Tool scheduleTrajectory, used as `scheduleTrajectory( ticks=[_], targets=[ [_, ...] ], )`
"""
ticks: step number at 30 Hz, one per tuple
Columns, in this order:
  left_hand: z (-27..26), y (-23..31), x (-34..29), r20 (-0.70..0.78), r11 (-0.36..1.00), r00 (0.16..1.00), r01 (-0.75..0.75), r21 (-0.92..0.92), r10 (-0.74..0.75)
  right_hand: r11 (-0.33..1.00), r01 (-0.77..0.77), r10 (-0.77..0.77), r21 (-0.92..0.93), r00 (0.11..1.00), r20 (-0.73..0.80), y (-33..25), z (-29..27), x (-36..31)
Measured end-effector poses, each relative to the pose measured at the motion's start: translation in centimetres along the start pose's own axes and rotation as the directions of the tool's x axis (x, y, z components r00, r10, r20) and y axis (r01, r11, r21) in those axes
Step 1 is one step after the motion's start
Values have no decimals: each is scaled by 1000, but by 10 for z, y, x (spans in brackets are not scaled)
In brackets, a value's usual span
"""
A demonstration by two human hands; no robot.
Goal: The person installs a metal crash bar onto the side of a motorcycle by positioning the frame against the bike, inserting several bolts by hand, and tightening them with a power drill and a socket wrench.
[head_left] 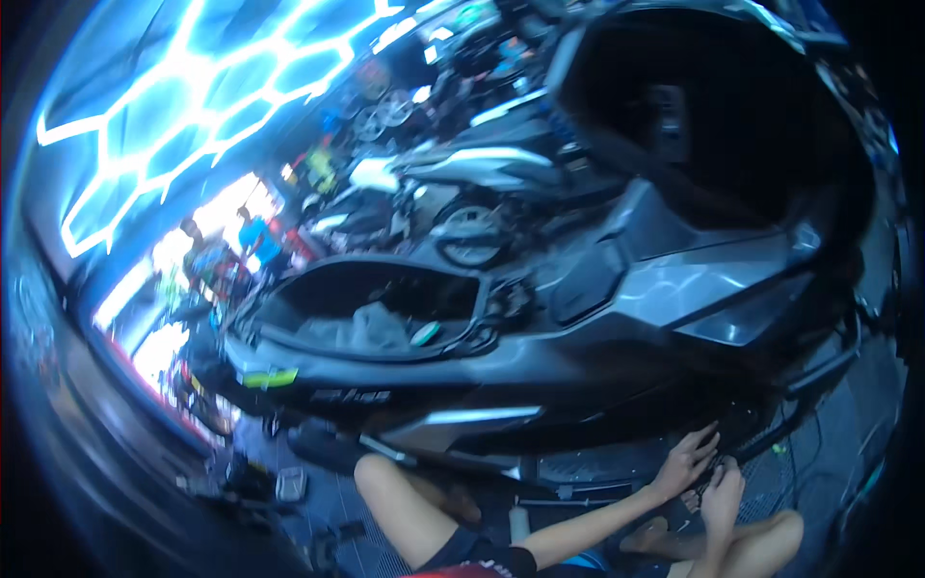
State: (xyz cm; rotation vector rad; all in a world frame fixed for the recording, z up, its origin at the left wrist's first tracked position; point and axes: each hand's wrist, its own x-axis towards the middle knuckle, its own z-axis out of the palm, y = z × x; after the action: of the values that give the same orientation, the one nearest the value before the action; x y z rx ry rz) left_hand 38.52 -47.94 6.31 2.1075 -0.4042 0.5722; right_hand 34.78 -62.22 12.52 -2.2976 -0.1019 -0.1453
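Observation:
A grey and black scooter point(443, 371) stretches across the view in front of me. My left hand point(684, 464) reaches to its lower side near the front, fingers stretched out and spread at the dark lower edge. Just right of it, my right hand point(722, 493) is curled closed with the fingertips together. Whatever those fingers hold, if anything, is too small and dark to make out. The scooter's seat compartment point(289, 337) stands uncovered, with a grey cloth-like bundle point(371, 329) and a small round white-and-green item point(425, 333) inside.
Between my bent legs and the scooter lies a long thin metal tool point(568, 502), with a pale cylindrical container point(519, 525) near it. A small square tray point(290, 484) sits on the floor at left. More motorbikes point(472, 178) and people point(258, 239) are behind the scooter.

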Motion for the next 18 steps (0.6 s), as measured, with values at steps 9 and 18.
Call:
scheduleTrajectory(
  ticks=[9, 18],
  targets=[
    [-25, -4, -2, 81, 1000, 997, -17, -20, 19, 836, -3, 160, 548, 958, -238, 22, 96, 14],
    [-32, -13, 8, 129, 999, 991, -37, -32, 40, 755, -84, 309, 651, 920, -240, 14, 112, 13]
  ],
)
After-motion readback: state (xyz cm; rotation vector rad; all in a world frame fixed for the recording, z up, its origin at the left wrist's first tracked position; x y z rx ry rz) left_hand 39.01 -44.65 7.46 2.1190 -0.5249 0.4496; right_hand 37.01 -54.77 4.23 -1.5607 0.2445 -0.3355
